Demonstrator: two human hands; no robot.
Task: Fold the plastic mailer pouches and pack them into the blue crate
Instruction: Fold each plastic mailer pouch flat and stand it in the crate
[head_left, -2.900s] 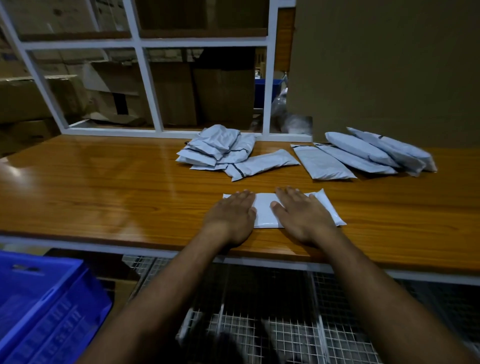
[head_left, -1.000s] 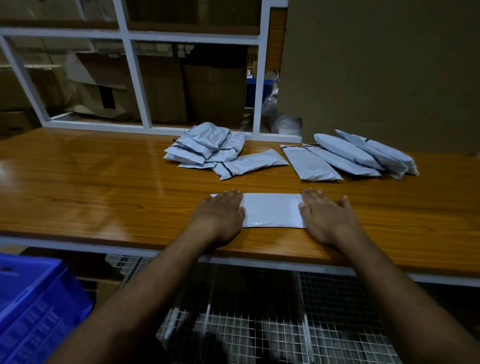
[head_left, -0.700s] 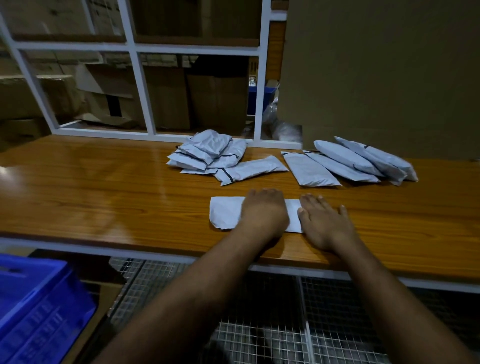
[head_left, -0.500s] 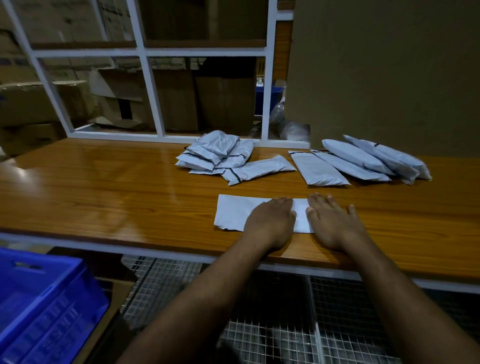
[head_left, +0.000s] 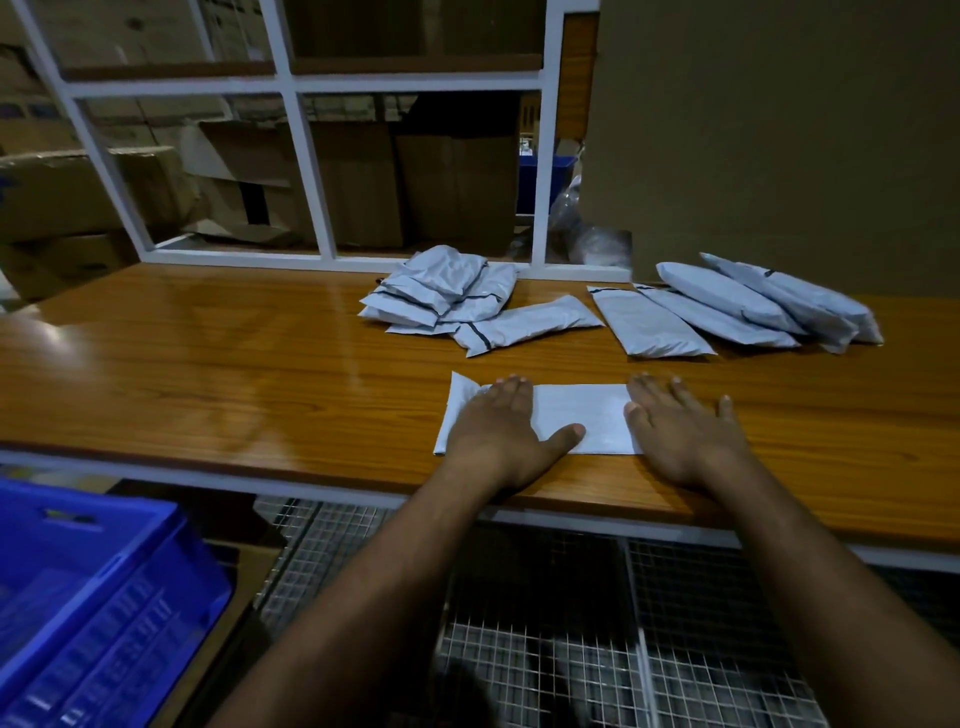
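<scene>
A flat white mailer pouch (head_left: 587, 415) lies near the front edge of the wooden table (head_left: 208, 374). My left hand (head_left: 501, 431) presses flat on its left part, fingers spread. My right hand (head_left: 680, 431) lies flat over its right end, palm down. Neither hand grips it. Behind it a heap of folded grey pouches (head_left: 441, 293) sits mid-table, and a row of longer pouches (head_left: 737, 312) lies to the right. The blue crate (head_left: 93, 597) stands below the table at the lower left.
A white frame (head_left: 306, 171) rises behind the table with cardboard boxes (head_left: 358, 182) beyond it. A brown board (head_left: 779, 130) stands at the back right. Wire mesh shelving (head_left: 545, 623) runs under the table's front edge.
My left hand has slid leftward along the pouch from beside my right hand, and the two hands now lie apart. The pouch stays flat on the table.
</scene>
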